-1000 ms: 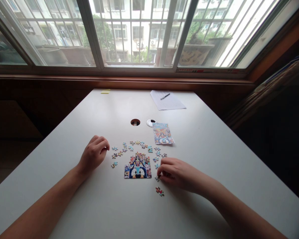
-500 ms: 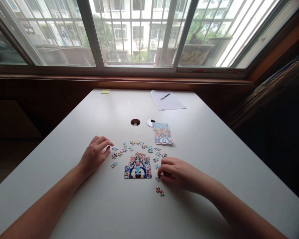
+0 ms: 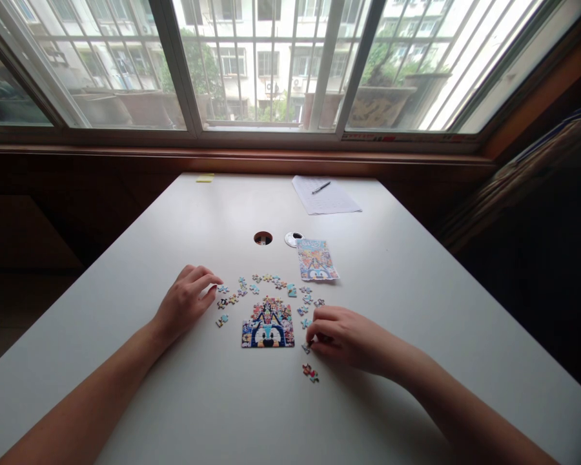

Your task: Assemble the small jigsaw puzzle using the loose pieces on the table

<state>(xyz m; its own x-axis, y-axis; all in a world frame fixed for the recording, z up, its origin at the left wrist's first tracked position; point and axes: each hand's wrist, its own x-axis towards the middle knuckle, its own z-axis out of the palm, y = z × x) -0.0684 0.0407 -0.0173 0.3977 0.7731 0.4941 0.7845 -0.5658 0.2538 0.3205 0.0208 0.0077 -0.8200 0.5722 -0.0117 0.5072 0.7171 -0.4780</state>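
Note:
A partly joined jigsaw puzzle [image 3: 268, 329] with a blue cartoon dog's face lies in the middle of the white table. Loose puzzle pieces [image 3: 268, 278] form an arc around its top and sides. My left hand [image 3: 188, 294] rests to the left, fingers apart and holding nothing, its index fingertip beside a light-blue piece [image 3: 223, 289]. On the other side, my right hand [image 3: 339, 332] has its fingers curled and pinched on a small puzzle piece [image 3: 306, 348], partly covered by the fingertips. Nearer to me lie a few reddish pieces [image 3: 310, 372].
A printed picture sheet [image 3: 318, 259] lies behind the puzzle, touching a round cable-hole cover [image 3: 293, 239]. Left of that is an open cable hole [image 3: 263, 238]. Papers [image 3: 326, 200] with a pen [image 3: 321, 188] lie by the far edge, below a barred window.
My left hand has shifted very slightly to the right, toward the light-blue piece. My right hand stays where it was.

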